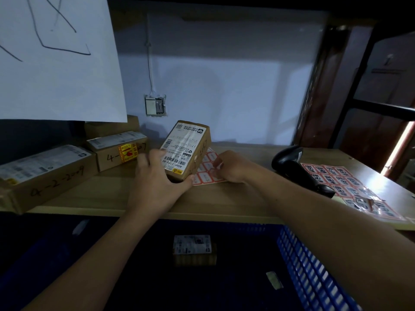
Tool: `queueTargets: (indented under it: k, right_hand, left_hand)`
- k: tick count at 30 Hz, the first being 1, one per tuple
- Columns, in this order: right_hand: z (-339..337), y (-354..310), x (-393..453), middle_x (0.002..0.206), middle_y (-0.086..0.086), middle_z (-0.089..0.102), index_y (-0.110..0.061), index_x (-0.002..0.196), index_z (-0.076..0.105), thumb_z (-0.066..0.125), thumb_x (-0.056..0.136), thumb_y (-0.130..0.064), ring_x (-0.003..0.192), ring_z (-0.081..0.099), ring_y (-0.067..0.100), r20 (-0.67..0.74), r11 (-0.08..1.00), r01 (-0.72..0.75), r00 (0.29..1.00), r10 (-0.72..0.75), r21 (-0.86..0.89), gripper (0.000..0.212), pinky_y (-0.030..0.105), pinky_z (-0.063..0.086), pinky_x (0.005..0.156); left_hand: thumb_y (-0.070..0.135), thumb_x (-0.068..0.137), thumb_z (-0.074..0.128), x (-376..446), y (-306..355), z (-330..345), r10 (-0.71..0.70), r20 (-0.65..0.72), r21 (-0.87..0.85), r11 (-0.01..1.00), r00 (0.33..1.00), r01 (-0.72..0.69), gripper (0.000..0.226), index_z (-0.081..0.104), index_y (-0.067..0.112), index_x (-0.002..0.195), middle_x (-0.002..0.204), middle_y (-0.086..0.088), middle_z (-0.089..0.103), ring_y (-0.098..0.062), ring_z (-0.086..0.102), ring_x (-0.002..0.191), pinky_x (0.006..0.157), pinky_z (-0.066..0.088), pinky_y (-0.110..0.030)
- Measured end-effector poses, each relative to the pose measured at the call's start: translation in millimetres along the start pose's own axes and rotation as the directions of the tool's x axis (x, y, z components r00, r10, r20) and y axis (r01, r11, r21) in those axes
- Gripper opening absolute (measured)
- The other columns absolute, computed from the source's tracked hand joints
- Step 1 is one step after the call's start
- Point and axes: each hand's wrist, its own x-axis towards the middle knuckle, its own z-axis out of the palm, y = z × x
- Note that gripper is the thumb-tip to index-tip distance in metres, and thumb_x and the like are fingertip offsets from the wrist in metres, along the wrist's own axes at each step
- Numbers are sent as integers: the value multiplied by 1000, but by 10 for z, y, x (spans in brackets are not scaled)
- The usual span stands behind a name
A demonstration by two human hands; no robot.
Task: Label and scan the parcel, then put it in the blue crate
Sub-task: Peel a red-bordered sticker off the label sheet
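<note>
The small brown cardboard parcel (pixel 190 151) carries a white shipping label printed with black barcodes and text. Just right of the parcel lies a sheet of white stickers with red borders (pixel 207 168). Farther right of the parcel, past the glossy black handheld scanner (pixel 298 169), a second red-bordered sticker sheet (pixel 350 187) shows dark blue characters. Left of the parcel, a brown cardboard box (pixel 119 151) bears a yellow-and-red sticker and black handwritten numbers. Below the parcel, the blue plastic lattice crate (pixel 314 270) holds a brown box with a white label (pixel 193 249). The light wooden tabletop (pixel 107 194) is pale tan.
</note>
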Motion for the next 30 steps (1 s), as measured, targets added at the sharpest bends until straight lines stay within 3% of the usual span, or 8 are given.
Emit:
queueTargets:
  k: [6,15,21,25,30]
  right_hand:
    - [-8,5,36,136,12,55,-6,131,60,59,94,-22,120,54,27,33,1000,-6,999,6,-6,40,35,44,101]
    - [-11,18,135,125,11,62,-3,121,64,66,89,-21,111,58,26,64,1000,-24,998,23,14,37,37,48,97]
    - [-44,-11,126,129,10,58,-4,126,60,62,93,-22,111,56,24,83,997,-3,996,9,-73,38,28,41,83]
    - [-60,-7,132,137,10,53,-7,134,53,63,92,-31,121,52,26,94,991,-22,995,34,-129,50,30,39,88]
    - [-74,-4,148,137,10,54,-7,135,52,63,92,-33,121,53,27,102,990,-10,994,25,-141,51,32,42,93]
  left_hand:
    - [53,65,78,-1,9,-4,2,13,-16,1000,1000,-2,82,33,27,129,130,-2,32,-20,42,119,89,44,-36]
    - [51,66,79,-8,19,-6,7,12,-23,1000,1000,-7,82,34,26,130,131,-3,32,-20,41,120,87,42,-34]
    - [52,67,78,-8,32,-15,-3,19,-11,1000,1000,3,83,33,26,131,132,-3,32,-20,41,120,88,43,-35]
    - [51,67,78,-10,32,-14,-2,23,-18,1000,1000,3,82,33,26,131,132,-3,32,-21,40,120,88,43,-35]
    - [51,67,78,1,37,-11,-10,32,-13,1000,999,11,82,32,28,131,133,-3,31,-21,40,121,88,43,-36]
